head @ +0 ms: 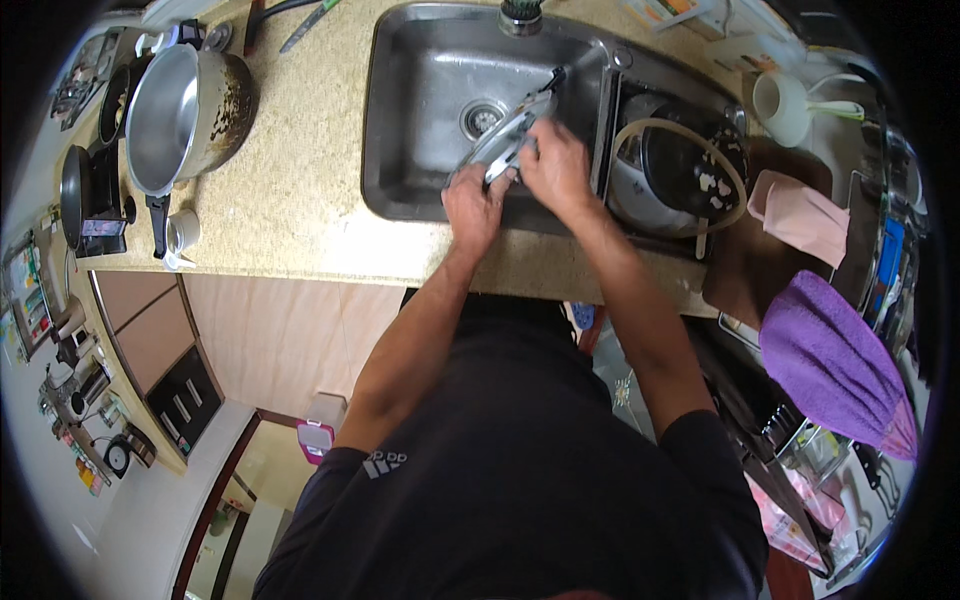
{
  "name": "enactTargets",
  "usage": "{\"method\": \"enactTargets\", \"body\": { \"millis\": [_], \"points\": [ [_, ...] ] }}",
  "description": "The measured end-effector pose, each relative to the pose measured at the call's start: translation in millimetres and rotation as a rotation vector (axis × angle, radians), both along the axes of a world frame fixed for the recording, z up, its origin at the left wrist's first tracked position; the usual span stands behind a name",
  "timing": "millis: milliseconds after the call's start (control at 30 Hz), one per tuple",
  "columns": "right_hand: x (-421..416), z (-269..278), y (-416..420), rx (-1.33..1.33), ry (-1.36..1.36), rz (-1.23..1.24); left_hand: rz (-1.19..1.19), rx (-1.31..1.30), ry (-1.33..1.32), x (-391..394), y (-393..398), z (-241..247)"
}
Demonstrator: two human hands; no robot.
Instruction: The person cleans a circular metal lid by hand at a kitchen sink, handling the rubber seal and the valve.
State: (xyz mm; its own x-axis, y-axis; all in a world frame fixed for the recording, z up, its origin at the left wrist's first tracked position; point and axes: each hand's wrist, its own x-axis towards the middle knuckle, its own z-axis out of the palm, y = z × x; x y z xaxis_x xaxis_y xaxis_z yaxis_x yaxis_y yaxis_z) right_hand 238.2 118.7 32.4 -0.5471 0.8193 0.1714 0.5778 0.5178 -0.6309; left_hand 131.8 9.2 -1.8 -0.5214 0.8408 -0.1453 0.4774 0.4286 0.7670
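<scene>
Over the front right of the left sink basin point(420, 150), my left hand point(474, 199) grips the near edge of a shiny metal pot lid point(499, 139), which is tilted on its side. A dark handle or knob sticks out at the lid's far end. My right hand point(556, 161) is against the lid's right face, blurred, with bent fingers; whether it holds a small thing there is hidden. The steel drain strainer point(484, 120) lies beyond the lid.
A large scorched metal pot point(217, 112) stands on the left counter. The right basin holds a black pan point(690, 161) and a rimmed round lid point(739, 206). Right of it lie a pink cloth point(806, 217) and a purple towel point(832, 360). A brush point(520, 15) stands behind the sink.
</scene>
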Motion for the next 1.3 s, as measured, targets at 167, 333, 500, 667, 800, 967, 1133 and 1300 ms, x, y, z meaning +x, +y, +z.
{"method": "enactTargets", "body": {
  "millis": [167,333,500,667,800,967,1133,1300],
  "points": [
    [-6.3,4.1,-25.7,0.006,-0.015,0.208,0.029,0.090,-0.026,-4.5,-14.3,-17.3],
    [-13.5,6.9,-5.3,-0.016,-0.063,0.031,0.038,0.121,0.022,-3.8,-11.3,-14.5],
    [9.5,-10.0,11.9,-0.252,-0.058,-0.120,0.017,0.113,-0.049,-1.1,-6.1,-1.9],
    [36.5,-29.9,35.8,-0.260,-0.042,-0.134,-0.129,0.008,0.082,-13.7,-24.7,-22.7],
    [35.4,-33.6,2.6,-0.337,0.015,-0.051,-0.209,-0.047,0.192,-2.4,-23.6,-21.4],
    [32.1,-36.7,-16.6,-0.295,0.039,0.048,-0.272,-0.108,0.281,2.8,-22.4,-27.6],
    [20.9,-44.2,-25.9,-0.222,-0.064,-0.016,-0.299,-0.153,0.337,2.6,-19.5,-29.8],
    [26.7,-55.6,-15.2,-0.220,-0.076,-0.068,-0.299,-0.182,0.322,6.2,-20.3,-26.3]
  ]
}}
